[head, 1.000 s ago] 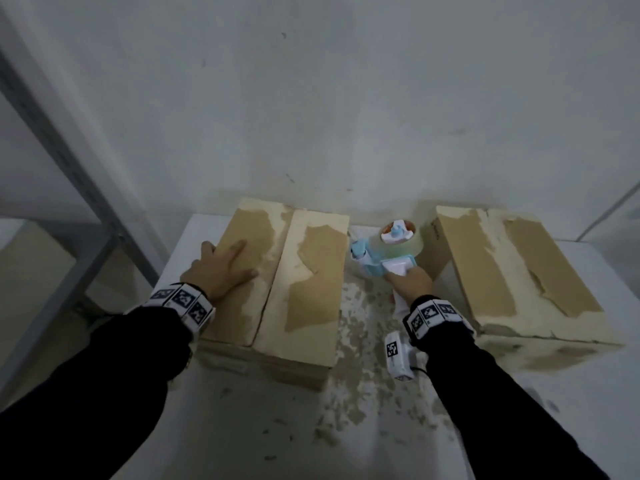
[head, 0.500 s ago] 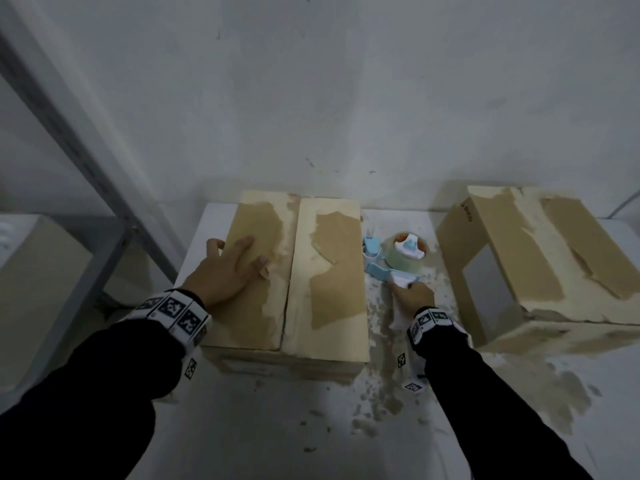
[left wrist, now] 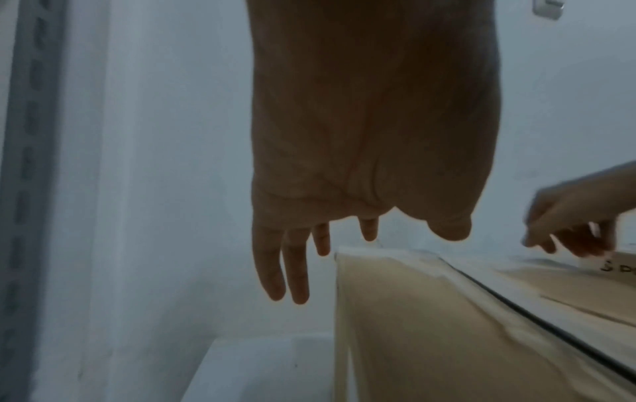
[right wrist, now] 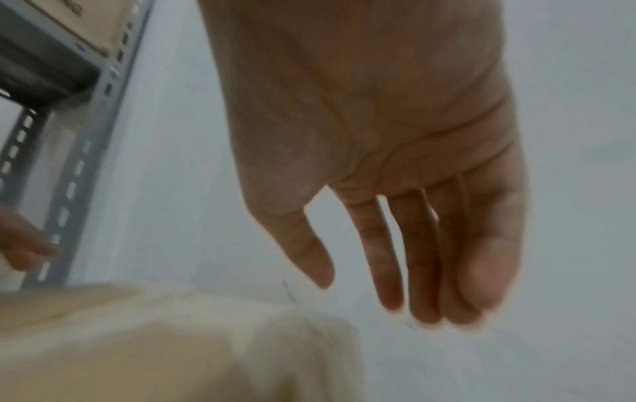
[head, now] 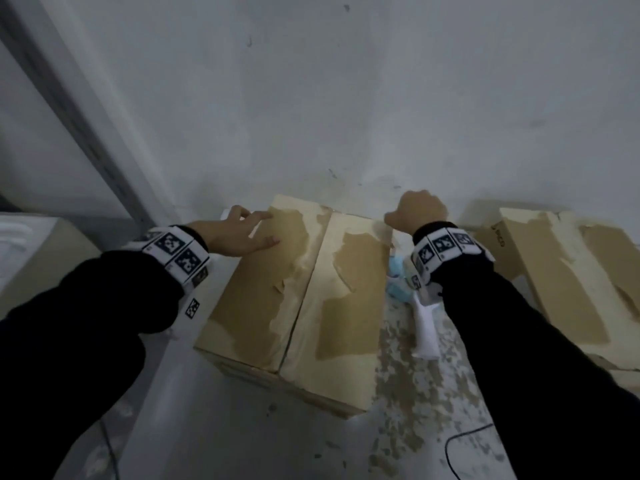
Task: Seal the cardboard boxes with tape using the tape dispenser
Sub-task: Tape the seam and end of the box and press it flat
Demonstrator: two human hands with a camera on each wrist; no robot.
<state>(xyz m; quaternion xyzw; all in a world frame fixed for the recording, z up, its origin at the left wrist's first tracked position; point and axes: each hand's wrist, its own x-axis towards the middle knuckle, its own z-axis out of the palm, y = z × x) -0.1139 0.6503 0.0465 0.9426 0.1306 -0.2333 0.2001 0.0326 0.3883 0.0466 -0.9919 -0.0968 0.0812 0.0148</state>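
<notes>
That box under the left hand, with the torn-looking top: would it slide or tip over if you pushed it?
The box looks wide and low on the table, so it would probably slide, not tip. Its top flaps meet at an unsealed seam, so pressing there might make them give. The peeled, patchy surface suggests worn cardboard, likely rough, not slippery, under the left hand.

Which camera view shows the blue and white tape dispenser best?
The head view: the blue and white tape dispenser lies on the white table between the two boxes, partly hidden by the right sleeve. Neither wrist view shows it.
</notes>
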